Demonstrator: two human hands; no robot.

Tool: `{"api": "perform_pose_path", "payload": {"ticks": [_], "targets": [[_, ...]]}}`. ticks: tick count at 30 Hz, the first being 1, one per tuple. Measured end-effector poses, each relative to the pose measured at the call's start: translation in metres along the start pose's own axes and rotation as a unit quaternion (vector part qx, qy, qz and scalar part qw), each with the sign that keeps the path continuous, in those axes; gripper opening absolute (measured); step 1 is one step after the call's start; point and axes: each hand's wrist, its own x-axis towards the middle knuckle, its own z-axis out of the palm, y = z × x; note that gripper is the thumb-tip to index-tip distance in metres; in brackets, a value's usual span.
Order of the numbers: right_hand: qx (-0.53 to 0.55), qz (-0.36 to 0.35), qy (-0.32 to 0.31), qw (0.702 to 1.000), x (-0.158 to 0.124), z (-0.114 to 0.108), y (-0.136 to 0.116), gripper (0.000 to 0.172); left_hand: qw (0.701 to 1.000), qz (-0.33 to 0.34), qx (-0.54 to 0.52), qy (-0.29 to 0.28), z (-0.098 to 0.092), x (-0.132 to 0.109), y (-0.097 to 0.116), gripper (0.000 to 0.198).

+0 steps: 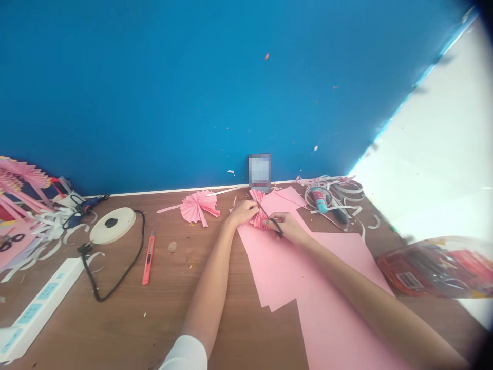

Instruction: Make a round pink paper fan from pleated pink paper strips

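Note:
Near the wall, a pleated pink paper fan (259,218), pinched at its middle, spreads out above and below my left hand (245,210). The fingers of that hand are closed on the paper. My right hand (287,226) grips a pair of black-handled scissors (278,229), its blades pointing up and left across the pleats. Whether the blades are cutting the paper I cannot tell. Beneath both hands lie large pink paper sheets (277,267). Another pleated pink fan (198,207) on a paper stick rests to the left.
A phone (259,172) leans against the blue wall. Left are a red box cutter (148,258), a cable reel (113,226), a power strip (42,306) and finished fans (26,173). A glue stick (319,199) among paper strips and a plastic bag (435,267) are right.

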Motion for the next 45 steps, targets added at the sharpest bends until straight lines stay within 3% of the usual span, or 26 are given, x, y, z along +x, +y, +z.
{"api": "perform_pose_path", "payload": {"ticks": [5,12,21,28,35,45], "targets": [[-0.024,-0.003,0.022,0.999,0.003,0.0,0.005,0.025,1.0,-0.005,0.009,0.008,0.0,-0.001,0.002,0.028],[-0.031,-0.001,-0.032,0.999,-0.002,-0.005,-0.009,0.027,1.0,-0.003,0.001,0.008,-0.001,-0.001,0.003,0.026],[-0.018,-0.014,0.021,1.0,0.003,0.0,0.006,0.03,1.0,-0.023,0.005,0.003,-0.001,0.0,0.003,0.026],[-0.005,0.001,-0.058,0.998,0.002,-0.007,-0.004,0.029,1.0,-0.011,-0.008,-0.001,0.0,0.0,-0.002,0.026],[-0.011,0.005,-0.031,0.999,0.006,-0.006,0.003,0.033,1.0,-0.012,-0.007,0.004,0.001,0.0,-0.005,0.025],[-0.003,-0.008,-0.084,0.996,0.003,-0.007,-0.003,0.033,0.999,0.002,-0.033,0.002,0.002,0.001,-0.008,0.024]]}}
